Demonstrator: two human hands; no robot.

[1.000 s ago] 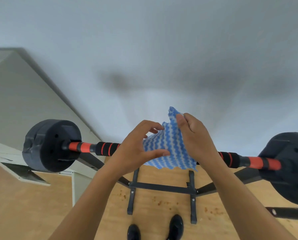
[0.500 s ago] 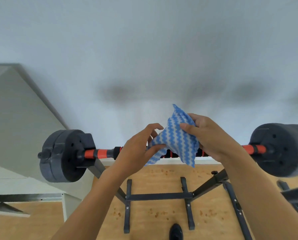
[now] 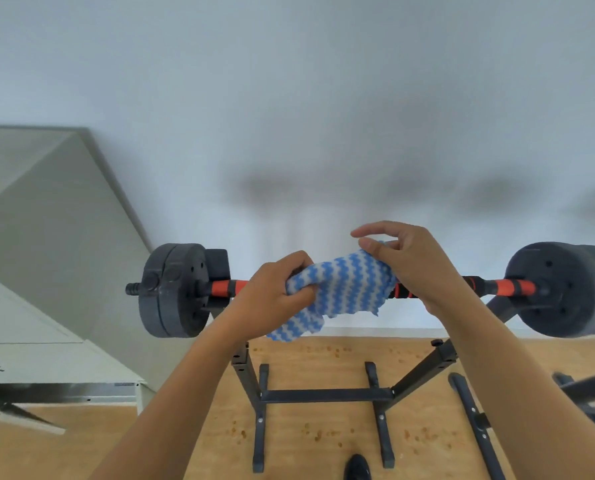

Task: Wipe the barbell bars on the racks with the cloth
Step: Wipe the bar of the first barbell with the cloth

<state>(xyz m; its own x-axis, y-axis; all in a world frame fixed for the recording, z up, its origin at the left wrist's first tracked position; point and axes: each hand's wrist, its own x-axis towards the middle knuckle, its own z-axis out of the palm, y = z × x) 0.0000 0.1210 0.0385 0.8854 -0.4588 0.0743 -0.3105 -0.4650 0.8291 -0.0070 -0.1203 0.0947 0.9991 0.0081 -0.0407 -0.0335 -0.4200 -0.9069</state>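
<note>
Right now the person has both hands up at the barbell bar [image 3: 497, 287], which lies across a dark metal rack [image 3: 327, 394] in front of a pale wall [image 3: 289, 98]. Between the hands is a blue-and-white zigzag cloth [image 3: 344, 289], draped over the middle of the bar so that it hides that stretch and hangs a little below it. The left hand [image 3: 272, 299] has its fingers curled into the cloth's left end, bunching it in a firm grip. The right hand [image 3: 407, 261] pinches the cloth's upper right corner with the thumb, while its forefinger sticks out loosely above. On either side of the cloth the bar shows orange sleeves and black grips with orange rings. A stack of dark weight plates [image 3: 175, 289] sits on the bar's left end, and another dark plate [image 3: 569, 289] on its right end, partly cut off by the edge of view. Below, the rack's feet stand on a light wooden floor [image 3: 323, 434] with small brown specks, and the toe of a black shoe [image 3: 356, 467] shows at the bottom.
</note>
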